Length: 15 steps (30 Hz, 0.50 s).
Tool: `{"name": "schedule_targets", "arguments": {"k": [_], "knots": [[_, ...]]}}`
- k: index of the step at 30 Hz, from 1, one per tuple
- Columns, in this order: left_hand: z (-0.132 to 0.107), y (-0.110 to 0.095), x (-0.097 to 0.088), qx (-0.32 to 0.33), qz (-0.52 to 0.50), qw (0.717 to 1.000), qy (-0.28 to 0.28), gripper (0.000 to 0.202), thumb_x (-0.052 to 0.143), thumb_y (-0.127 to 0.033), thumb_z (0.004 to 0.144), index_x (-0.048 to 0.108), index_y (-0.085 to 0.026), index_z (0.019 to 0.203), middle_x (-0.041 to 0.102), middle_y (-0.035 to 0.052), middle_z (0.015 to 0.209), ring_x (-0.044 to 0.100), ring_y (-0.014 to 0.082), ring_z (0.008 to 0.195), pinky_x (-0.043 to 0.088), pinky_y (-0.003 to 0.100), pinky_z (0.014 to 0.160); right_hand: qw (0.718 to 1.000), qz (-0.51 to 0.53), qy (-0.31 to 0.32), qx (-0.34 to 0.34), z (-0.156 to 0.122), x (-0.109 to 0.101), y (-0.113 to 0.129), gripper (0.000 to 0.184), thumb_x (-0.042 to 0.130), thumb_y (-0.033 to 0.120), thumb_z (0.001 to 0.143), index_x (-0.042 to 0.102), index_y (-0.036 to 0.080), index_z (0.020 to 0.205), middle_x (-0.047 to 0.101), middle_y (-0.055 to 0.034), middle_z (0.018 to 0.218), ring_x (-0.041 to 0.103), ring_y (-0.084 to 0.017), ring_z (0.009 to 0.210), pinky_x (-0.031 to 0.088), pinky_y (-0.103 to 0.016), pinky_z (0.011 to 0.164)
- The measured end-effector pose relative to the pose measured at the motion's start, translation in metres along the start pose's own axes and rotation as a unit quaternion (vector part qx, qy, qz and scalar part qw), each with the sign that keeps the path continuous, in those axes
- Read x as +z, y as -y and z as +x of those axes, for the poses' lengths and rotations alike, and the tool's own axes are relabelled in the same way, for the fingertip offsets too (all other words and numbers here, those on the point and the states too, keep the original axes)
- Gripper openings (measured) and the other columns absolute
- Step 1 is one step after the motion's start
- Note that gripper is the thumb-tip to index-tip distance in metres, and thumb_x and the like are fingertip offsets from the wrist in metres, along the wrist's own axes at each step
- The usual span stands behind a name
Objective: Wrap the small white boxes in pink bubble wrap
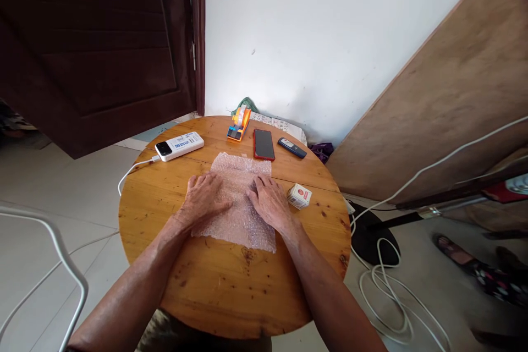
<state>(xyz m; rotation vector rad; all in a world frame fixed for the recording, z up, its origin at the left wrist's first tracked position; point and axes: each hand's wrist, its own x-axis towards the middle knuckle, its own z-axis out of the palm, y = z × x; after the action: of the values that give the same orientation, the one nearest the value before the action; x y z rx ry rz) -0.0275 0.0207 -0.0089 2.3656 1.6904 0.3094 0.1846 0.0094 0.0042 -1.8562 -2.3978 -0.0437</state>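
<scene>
So there's a sheet of bubble wrap (238, 214) lying flat around the middle of the frame on a round wooden table (223, 291), with the left hand (203, 196) on its left side and the right hand (270, 202) on its right, both palm down, opened out and not gripping anything. The little white box (300, 196) sits just right of the right hand, while up top-center you've got an orange tape dispenser (239, 124) and a phone (264, 144) (red edges, dark screen), plus a white power bank (180, 146) upper left of center.
</scene>
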Motion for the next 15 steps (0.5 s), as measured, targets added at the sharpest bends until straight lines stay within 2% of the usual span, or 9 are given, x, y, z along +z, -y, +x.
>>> {"name": "schedule_targets", "arguments": {"k": [3, 6, 11, 15], "knots": [[0.002, 0.006, -0.002, -0.069, 0.009, 0.997, -0.027, 0.049, 0.050, -0.050, 0.091, 0.058, -0.019, 0.129, 0.051, 0.0160, 0.147, 0.042, 0.0356, 0.139, 0.031, 0.056, 0.112, 1.000, -0.008, 0.000, 0.020, 0.001, 0.001, -0.002, 0.035, 0.042, 0.036, 0.102, 0.059, 0.014, 0.123, 0.057, -0.0165, 0.134, 0.051, -0.030, 0.123, 0.040, -0.042, 0.098], [0.002, 0.005, 0.000, -0.081, 0.018, 0.995, -0.053, 0.041, 0.049, -0.046, 0.092, 0.062, -0.022, 0.123, 0.054, 0.0139, 0.145, 0.041, 0.0348, 0.140, 0.032, 0.055, 0.112, 1.000, -0.010, -0.004, 0.019, 0.001, 0.002, -0.004, 0.034, 0.041, 0.035, 0.102, 0.060, 0.014, 0.122, 0.059, -0.0167, 0.132, 0.052, -0.030, 0.122, 0.040, -0.042, 0.097], [-0.002, -0.007, 0.006, -0.015, -0.006, 0.993, -0.116, 0.039, 0.059, -0.037, 0.087, 0.064, -0.021, 0.122, 0.055, 0.0133, 0.145, 0.038, 0.0345, 0.143, 0.031, 0.054, 0.115, 1.000, -0.006, -0.015, 0.010, 0.001, 0.003, -0.005, 0.033, 0.044, 0.034, 0.101, 0.060, 0.014, 0.121, 0.059, -0.0162, 0.130, 0.052, -0.030, 0.120, 0.041, -0.042, 0.096], [-0.003, -0.010, 0.006, 0.049, -0.041, 0.991, -0.116, 0.038, 0.064, -0.038, 0.084, 0.067, -0.022, 0.118, 0.058, 0.0117, 0.142, 0.042, 0.0327, 0.141, 0.034, 0.053, 0.114, 1.000, -0.004, -0.020, 0.006, 0.001, 0.005, -0.005, 0.028, 0.047, 0.032, 0.099, 0.060, 0.016, 0.118, 0.061, -0.0144, 0.127, 0.053, -0.029, 0.117, 0.041, -0.041, 0.095]]}}
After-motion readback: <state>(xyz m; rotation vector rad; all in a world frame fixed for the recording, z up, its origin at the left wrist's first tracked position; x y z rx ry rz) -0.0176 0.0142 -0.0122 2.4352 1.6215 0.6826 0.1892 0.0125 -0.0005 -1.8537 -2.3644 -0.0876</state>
